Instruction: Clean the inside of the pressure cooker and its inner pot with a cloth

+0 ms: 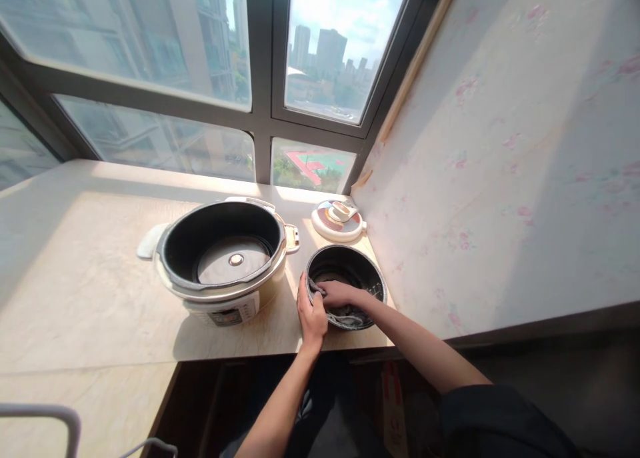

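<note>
A dark round inner pot (374, 275) with a pale rim stands near the front edge of the counter. My left hand (313, 317) grips its left side, thumb over the rim and fingers around the outside. Inside the pot, my right hand (337, 294) is closed on a grey cloth (317, 289) pressed against the left inner wall. More greyish material shows low in the pot, partly hidden by my right forearm. To the left stands an open pressure cooker body (273, 290), its round metal base with a central button visible inside.
Behind the pot, near the wall corner, lies a round lid (339, 225) with a knob. The pale counter (100, 278) ends at a front edge close to me. A floral wall (500, 178) bounds the right side; windows rise behind. A grey metal tube (55, 413) shows at lower left.
</note>
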`<act>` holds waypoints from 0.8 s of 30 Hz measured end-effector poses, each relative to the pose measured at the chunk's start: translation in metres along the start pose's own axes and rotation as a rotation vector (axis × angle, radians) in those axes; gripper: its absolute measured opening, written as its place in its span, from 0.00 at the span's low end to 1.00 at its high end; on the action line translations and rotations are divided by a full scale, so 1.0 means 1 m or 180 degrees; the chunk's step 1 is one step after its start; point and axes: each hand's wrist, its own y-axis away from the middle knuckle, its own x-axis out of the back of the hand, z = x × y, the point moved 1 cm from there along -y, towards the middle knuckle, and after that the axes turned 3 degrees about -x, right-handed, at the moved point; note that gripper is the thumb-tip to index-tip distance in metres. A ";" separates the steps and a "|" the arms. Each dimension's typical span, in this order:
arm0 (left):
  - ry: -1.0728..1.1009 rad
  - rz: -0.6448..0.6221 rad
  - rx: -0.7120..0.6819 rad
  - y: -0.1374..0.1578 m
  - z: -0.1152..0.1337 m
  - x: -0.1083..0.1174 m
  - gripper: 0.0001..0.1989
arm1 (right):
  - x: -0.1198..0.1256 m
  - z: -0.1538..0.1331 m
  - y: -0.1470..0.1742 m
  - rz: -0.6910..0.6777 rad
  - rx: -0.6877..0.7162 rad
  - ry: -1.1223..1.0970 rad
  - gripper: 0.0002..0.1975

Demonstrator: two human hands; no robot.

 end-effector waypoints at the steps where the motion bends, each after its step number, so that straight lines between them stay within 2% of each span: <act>1: 0.0003 -0.0001 -0.0013 0.000 -0.001 0.000 0.31 | -0.003 0.001 0.002 -0.0131 0.0067 0.0172 0.20; 3: -0.0012 -0.0024 -0.0039 -0.001 -0.002 0.001 0.32 | -0.004 0.006 0.009 -0.0266 0.0081 0.0755 0.21; 6: -0.0053 -0.0088 -0.0031 -0.001 -0.003 0.003 0.33 | 0.004 0.016 0.016 -0.0054 -0.0157 0.1483 0.18; 11: -0.0009 -0.0186 0.0043 -0.002 -0.003 0.005 0.35 | 0.019 0.027 0.001 0.0677 -0.0783 0.1572 0.18; 14: -0.0049 -0.0241 0.0040 -0.002 -0.003 0.005 0.36 | 0.017 0.025 -0.012 0.0802 -0.0908 0.1459 0.20; 16: -0.0088 -0.0257 0.0018 -0.002 -0.003 0.005 0.36 | 0.011 0.019 -0.017 0.0754 -0.0808 0.1325 0.23; 19: -0.0117 -0.0243 -0.0006 -0.002 -0.002 0.005 0.35 | 0.002 0.010 -0.019 0.0498 -0.0429 0.1047 0.26; 22: -0.0139 -0.0300 0.0056 -0.002 0.002 0.007 0.34 | -0.001 0.006 -0.016 0.0139 0.0004 0.0712 0.22; 24: -0.0163 -0.0402 0.0121 -0.002 0.005 0.009 0.34 | 0.004 0.008 -0.012 0.0012 0.0127 0.0522 0.20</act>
